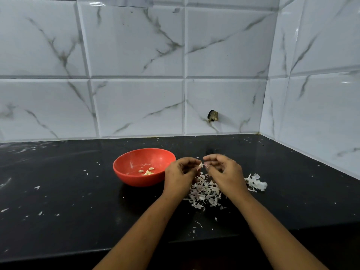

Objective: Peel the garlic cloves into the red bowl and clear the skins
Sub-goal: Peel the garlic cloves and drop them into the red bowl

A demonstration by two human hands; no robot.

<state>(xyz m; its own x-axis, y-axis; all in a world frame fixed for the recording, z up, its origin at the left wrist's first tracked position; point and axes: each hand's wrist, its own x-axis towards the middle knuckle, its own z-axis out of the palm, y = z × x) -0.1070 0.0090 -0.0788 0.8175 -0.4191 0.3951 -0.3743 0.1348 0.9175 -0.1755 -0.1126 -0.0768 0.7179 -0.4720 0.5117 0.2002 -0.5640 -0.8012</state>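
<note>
Black counter [78,191] runs back to marbled tiles [136,55], which turn a corner at 2 o'clock of the hands. Left hand [180,174] and right hand [222,170] meet tip to tip above it, with the clove [200,165] between them. The left fingers [191,162] are curled and pinch the clove. The right fingers [209,159] are curled too and nip its near end, though it is too small to tell skin from flesh. Its long axis seems to run 7 to 1 o'clock. The bowl [144,166], holding peeled cloves [147,171], lies at 9 o'clock, just beside the left hand, so that hand is likely the better placed for the drop. Skins [204,190] lie at 6 o'clock under the hands, and a second heap [256,182] sits at 4 o'clock. Open counter spreads left of the bowl, and its front edge runs at 6 o'clock.
</note>
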